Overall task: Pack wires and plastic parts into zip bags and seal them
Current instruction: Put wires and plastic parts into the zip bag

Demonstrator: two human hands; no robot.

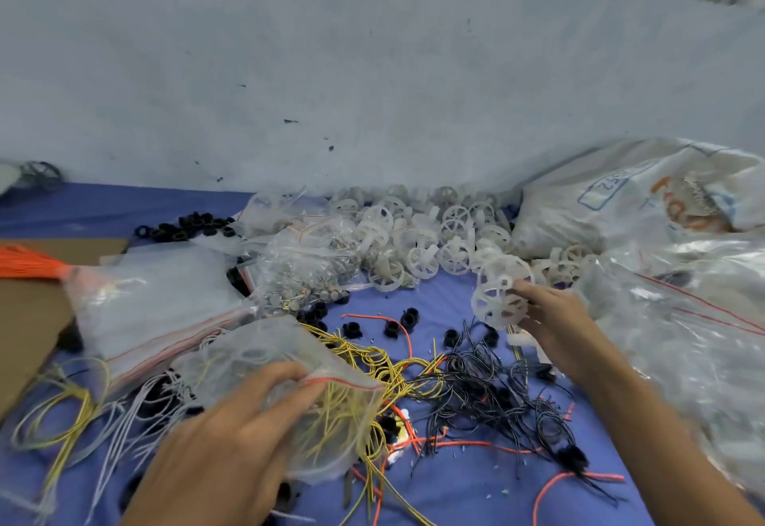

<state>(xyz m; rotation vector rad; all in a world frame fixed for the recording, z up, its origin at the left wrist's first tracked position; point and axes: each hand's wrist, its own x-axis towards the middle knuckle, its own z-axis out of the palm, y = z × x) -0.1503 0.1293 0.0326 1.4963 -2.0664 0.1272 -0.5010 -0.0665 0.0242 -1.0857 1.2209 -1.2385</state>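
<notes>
Amid tangled wires (476, 393) on blue cloth (455, 492), left hand (232, 434) gripping zip bag (265, 343), right hand (550, 310) holding white wheel (496, 298)

Wires (488, 380) lie at the counter's (439, 298) front, wheels (414, 231) heaped behind them, bags (165, 302) to the left, a sack (641, 194) far right.

Blue table (455, 496) carries tangled wires (492, 393), black rings (190, 228), white wheels (418, 236) and zip bags (165, 310).
</notes>
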